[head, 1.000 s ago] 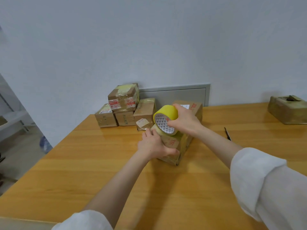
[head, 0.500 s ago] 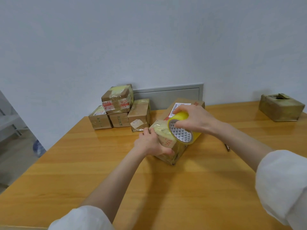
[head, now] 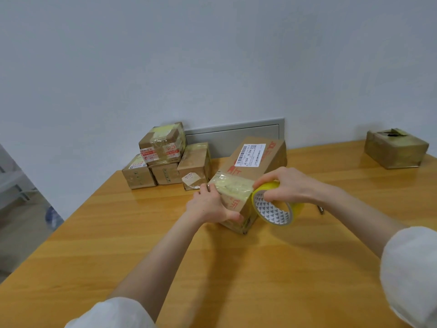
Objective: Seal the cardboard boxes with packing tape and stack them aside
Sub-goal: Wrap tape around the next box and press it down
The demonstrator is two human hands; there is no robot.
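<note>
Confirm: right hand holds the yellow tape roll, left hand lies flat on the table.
Wrong: in the head view the left hand grips the labelled brown cardboard box at its near end; the right hand holds the yellow tape roll.

table point(head: 212, 268): wood, smooth, glossy varnish.
box point(head: 257, 166): brown matt cardboard; white paper label point(head: 251, 154).
tape strip point(head: 234, 185): clear glossy film, wrinkled, over the box's near end.
tape roll point(head: 264, 205): yellowish shiny plastic, printed paper core.
stacked boxes point(head: 163, 147), far left corner: cardboard under crinkled shiny tape.
sleeve point(head: 411, 268): white matt cloth.
</note>
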